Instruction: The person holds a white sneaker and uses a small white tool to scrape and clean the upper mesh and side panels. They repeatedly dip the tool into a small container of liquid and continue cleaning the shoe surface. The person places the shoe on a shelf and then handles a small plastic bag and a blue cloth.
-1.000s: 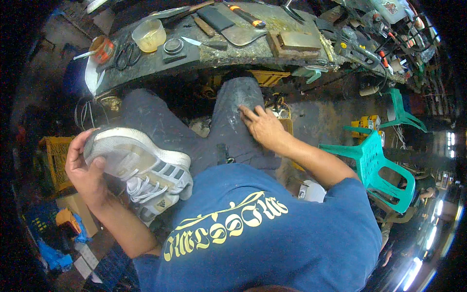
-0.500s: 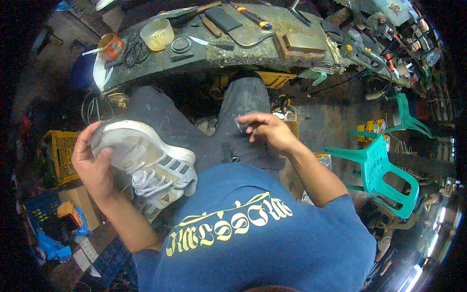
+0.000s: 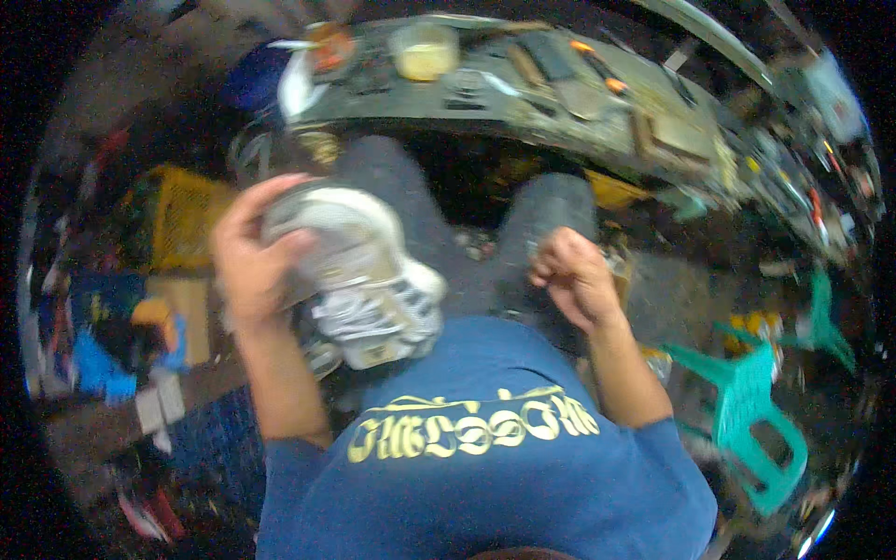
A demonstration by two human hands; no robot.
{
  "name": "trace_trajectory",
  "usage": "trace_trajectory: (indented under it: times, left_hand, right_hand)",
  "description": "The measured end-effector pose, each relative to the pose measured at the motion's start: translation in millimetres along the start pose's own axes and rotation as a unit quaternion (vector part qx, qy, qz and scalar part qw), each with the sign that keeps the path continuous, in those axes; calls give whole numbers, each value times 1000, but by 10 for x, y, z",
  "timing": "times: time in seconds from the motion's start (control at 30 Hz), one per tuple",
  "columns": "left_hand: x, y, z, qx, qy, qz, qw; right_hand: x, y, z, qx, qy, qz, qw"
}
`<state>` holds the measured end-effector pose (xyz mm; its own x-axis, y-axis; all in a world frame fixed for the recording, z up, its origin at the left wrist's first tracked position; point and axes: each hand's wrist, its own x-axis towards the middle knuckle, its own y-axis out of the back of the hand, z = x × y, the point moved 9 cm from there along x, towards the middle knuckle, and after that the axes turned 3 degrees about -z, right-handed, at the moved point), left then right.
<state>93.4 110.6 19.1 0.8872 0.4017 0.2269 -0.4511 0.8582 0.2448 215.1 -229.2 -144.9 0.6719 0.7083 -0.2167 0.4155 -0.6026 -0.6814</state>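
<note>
My left hand (image 3: pixel 263 252) grips a grey-and-white sneaker (image 3: pixel 359 261) by its toe, thumb on the mesh upper and fingers round the sole edge. The shoe lies tilted over my left thigh, its white laces and dark side stripes turned toward me. A part of another light shoe seems to show below it, too blurred to tell. Over my right thigh, apart from the sneaker, my right hand (image 3: pixel 576 275) is closed with curled fingers. Whatever it may hold is hidden.
Ahead stands a worn workbench (image 3: pixel 392 103) bearing a plastic tub (image 3: pixel 425 51), an orange can (image 3: pixel 330 47), a knife (image 3: pixel 501 85) and an orange-black tool (image 3: pixel 597 65). Green plastic chairs (image 3: pixel 747 401) stand right; a yellow crate (image 3: pixel 191 219) and a cardboard box (image 3: pixel 182 313) are left.
The whole view has swung, so bench and chairs sit further right and the picture is blurred. My right hand's fingers, earlier pointing left in a pinch, are now curled upward.
</note>
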Motion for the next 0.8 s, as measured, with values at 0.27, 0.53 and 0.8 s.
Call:
trace_trajectory:
  times: [0.27,0.53,0.8]
  left_hand:
    - [29,-138,141,-140,-40,-58,988]
    - [-33,-172,192,-88,-39,-8,995]
    - [-27,-184,296,-40,-43,-6,998]
  right_hand:
    - [74,205,190,43,45,71,996]
    - [69,167,240,-12,28,103,994]
    - [74,166,315,-46,14,105,993]
